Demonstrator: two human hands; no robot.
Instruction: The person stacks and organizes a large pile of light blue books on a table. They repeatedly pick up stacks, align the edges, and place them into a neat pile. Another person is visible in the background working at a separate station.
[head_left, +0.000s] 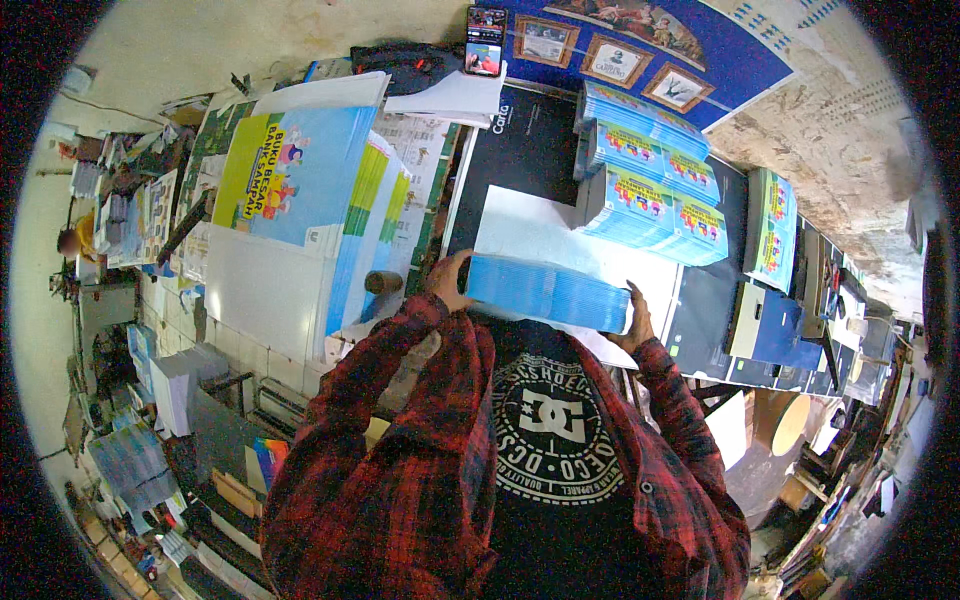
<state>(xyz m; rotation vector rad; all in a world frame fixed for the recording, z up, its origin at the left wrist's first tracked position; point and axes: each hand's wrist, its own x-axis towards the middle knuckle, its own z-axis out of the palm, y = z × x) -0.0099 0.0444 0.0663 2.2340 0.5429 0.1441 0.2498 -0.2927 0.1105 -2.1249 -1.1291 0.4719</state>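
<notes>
I'm seeing the booklet bundle (548,292) sitting between my left hand (446,281) and right hand (636,322), above the sheet (530,228). Booklet stacks (650,180) are lying behind it, printed sheets (300,200) to its left, a phone (486,40) standing farthest back.

Printed cover sheets (300,175) piled at desk's left edge, booklet stacks (650,190) far right, phone (486,40) at far edge.

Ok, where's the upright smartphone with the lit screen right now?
In the head view the upright smartphone with the lit screen stands at the top centre, at the far edge of the dark work table, just above a stack of white paper sheets.
</notes>
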